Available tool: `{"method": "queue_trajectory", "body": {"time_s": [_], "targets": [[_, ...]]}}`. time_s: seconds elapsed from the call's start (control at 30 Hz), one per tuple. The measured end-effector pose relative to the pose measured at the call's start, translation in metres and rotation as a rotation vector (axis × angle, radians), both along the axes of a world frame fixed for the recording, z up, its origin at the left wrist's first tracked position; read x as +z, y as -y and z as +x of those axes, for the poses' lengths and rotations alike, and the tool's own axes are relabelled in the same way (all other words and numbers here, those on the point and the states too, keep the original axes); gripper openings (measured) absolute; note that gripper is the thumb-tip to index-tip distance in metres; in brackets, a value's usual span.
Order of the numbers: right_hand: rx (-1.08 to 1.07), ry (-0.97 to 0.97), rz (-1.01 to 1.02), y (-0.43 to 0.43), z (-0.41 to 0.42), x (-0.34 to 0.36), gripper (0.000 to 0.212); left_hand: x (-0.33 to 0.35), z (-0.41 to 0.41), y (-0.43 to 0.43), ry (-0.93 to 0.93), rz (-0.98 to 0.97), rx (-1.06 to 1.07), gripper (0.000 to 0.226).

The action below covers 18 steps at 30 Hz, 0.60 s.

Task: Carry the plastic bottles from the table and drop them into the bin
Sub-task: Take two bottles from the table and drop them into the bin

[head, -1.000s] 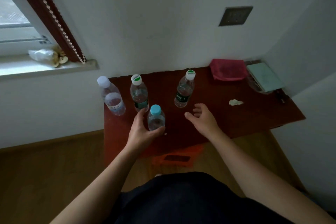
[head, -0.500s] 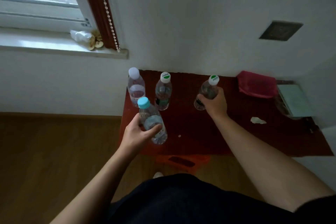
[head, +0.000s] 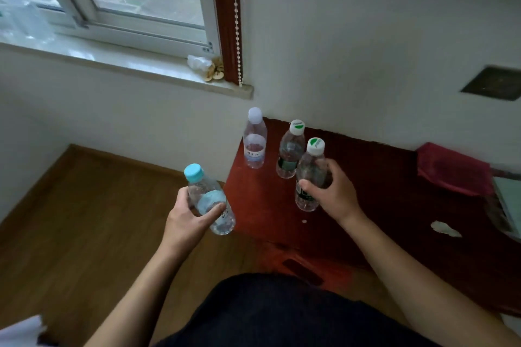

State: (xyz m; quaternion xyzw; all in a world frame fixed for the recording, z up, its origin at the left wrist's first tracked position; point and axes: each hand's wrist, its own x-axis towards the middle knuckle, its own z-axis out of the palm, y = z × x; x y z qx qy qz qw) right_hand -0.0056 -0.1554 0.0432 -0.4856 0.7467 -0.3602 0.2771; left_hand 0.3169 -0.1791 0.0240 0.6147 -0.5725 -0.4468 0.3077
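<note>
Red bench [head: 394,205] runs along the white wall [head: 366,36] at frame right. My left grip [head: 186,222] holds the blue-capped bottle [head: 208,197] at the bench's left edge, centre left; my right grip [head: 335,194] wraps a green-capped bottle [head: 310,166] at centre, above the bench.

Dark red tabletop [head: 380,205]. Far left corner: white-capped bottle [head: 254,139], upright. Just to its right: green-capped bottle [head: 290,153], upright, the two not touching. Right end: folded red cloth [head: 451,169], with a pale pad [head: 510,201] beside it, cut off by the frame edge. Nearer front: crumpled white scrap [head: 445,228]; tiny white speck [head: 304,221] mid-surface.
</note>
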Motion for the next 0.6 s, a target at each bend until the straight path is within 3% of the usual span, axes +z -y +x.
{"method": "queue_trajectory", "body": {"time_s": [0.33, 0.6], "targets": [[0.417, 0.131, 0.135, -0.01, 0.054, 0.01, 0.042, -0.009, 0.047, -0.1, 0.001, 0.113, 0.457, 0.053], [0.826, 0.13, 0.3, -0.028, 0.118, -0.032, 0.048, -0.035, 0.08, -0.266, 0.019, 0.296, 1.062, 0.048]]}}
